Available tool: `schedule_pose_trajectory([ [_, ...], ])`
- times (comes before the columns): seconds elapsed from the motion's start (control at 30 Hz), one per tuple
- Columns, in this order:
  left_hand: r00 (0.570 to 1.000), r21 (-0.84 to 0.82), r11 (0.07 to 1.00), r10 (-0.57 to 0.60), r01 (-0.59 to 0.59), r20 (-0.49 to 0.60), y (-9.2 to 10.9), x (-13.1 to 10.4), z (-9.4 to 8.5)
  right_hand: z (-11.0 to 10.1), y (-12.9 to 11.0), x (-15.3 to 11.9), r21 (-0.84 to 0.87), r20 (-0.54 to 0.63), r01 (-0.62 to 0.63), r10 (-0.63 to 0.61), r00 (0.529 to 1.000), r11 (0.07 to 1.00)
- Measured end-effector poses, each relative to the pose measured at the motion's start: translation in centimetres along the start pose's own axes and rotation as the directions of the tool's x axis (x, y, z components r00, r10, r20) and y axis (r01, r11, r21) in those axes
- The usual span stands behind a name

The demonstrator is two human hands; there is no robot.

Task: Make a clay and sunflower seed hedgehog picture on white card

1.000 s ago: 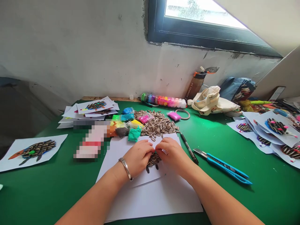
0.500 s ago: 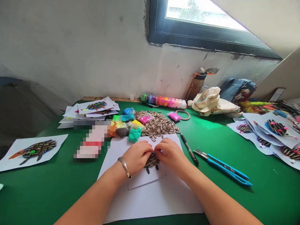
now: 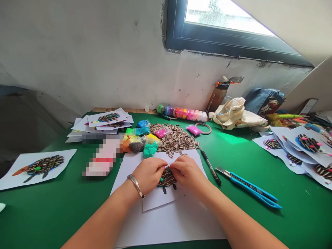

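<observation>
A seed-covered figure with two dark legs and a bit of green lies on a small white card, which rests on larger white paper. My left hand, with a silver bracelet at the wrist, is at the figure's left edge, thumb and forefinger together. Over its right edge, the fingertips of my right hand are pinched. Whatever either hand holds is too small or hidden to make out. Behind both hands is a heap of striped sunflower seeds.
Bags of coloured clay sit left of the heap. A black pen and a blue cutter lie at the right. Finished seed pictures are on both sides. A bottle and cloth bag stand behind.
My left hand has drawn slightly left from the figure, so more seeds and the green bit show. My right hand has shifted slightly. The whole view has moved a little.
</observation>
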State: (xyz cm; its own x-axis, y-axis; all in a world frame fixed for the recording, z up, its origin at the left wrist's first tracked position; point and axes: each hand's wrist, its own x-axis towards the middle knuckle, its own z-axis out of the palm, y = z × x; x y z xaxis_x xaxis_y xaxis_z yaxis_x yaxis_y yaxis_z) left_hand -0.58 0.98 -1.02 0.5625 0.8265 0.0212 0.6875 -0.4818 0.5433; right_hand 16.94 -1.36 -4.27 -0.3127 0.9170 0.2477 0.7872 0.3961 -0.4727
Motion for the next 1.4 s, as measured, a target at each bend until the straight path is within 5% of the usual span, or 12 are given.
schedule_pose_trajectory([
  [0.33,1.0,0.073,0.997,0.022,-0.021,-0.003,-0.1,-0.2,-0.1,-1.1,0.3,0.0,0.016,0.0,-0.058,0.058,0.998,0.998],
  [1.4,0.997,0.075,0.994,0.078,-0.079,0.01,-0.3,-0.2,1.2,-1.9,-0.8,-0.3,0.008,0.066,0.028,-0.028,0.997,1.0],
])
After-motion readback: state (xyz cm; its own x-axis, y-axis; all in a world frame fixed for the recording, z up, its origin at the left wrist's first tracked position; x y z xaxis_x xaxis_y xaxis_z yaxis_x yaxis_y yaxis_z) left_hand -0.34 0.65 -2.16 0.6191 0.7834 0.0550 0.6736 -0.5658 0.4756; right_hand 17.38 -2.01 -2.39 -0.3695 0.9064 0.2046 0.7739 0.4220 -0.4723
